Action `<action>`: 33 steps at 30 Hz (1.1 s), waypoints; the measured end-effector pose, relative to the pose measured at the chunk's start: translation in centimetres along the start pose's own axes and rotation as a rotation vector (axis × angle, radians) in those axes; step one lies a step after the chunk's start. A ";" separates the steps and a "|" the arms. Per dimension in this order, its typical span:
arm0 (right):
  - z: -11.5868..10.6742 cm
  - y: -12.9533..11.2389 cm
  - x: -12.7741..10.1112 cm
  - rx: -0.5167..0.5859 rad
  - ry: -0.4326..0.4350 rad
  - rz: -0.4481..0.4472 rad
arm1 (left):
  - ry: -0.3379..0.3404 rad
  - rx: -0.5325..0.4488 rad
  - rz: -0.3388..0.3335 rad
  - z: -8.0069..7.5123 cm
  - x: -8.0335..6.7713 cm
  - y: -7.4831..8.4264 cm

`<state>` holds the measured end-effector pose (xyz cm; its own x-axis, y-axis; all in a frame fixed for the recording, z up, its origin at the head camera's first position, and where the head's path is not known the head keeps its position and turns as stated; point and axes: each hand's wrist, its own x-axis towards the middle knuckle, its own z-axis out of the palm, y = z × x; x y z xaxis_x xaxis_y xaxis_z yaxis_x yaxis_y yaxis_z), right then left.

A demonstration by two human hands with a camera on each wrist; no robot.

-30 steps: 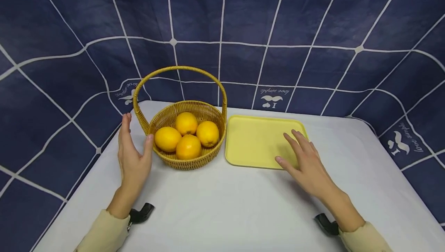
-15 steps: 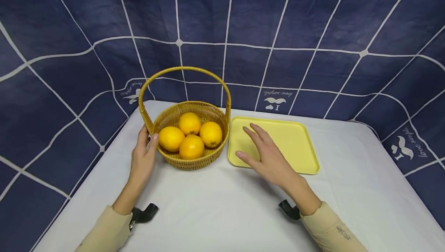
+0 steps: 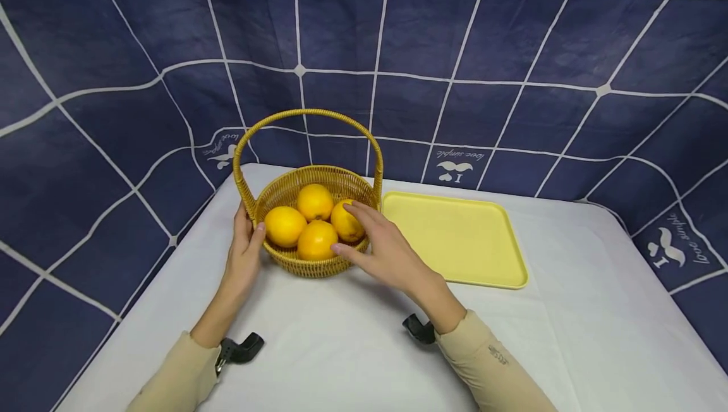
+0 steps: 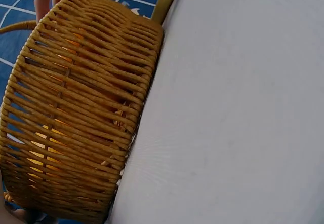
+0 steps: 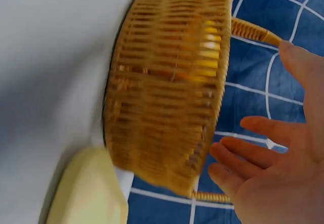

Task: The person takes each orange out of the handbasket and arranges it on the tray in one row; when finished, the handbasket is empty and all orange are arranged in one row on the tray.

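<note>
Gripping the basket [image 3: 309, 268] steady with my left hand [image 3: 244, 254], I hover my spread right hand [image 3: 392, 254], an orange [image 3: 344, 225] just beneath its fingertips; curling round seems next.

The white-covered counter [image 3: 341, 349] carries a woven basket [image 3: 309, 268] and, just beside it, a flat yellow tray [image 3: 461, 235].

Rightmost orange [image 3: 344, 225] partly hidden, sleeves [image 3: 490, 361] cut off
</note>
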<state>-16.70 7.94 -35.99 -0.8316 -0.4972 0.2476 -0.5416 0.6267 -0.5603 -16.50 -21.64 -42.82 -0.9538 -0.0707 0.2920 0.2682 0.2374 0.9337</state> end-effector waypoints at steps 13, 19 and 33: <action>2.6 -1.8 3.0 -0.013 -0.002 -0.024 | -0.020 -0.033 -0.003 0.7 0.2 -0.6; 4.1 -2.9 3.3 -0.083 -0.027 0.023 | -0.021 -0.027 -0.031 0.7 -0.3 -0.6; 5.8 -4.0 5.2 -0.197 -0.006 0.164 | -0.016 -0.028 -0.030 0.4 -0.6 -0.6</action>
<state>-18.19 -0.64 -37.10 -0.9099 -0.3825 0.1604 -0.4133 0.8039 -0.4278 -16.19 -21.35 -43.64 -0.9634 -0.0619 0.2608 0.2431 0.2078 0.9475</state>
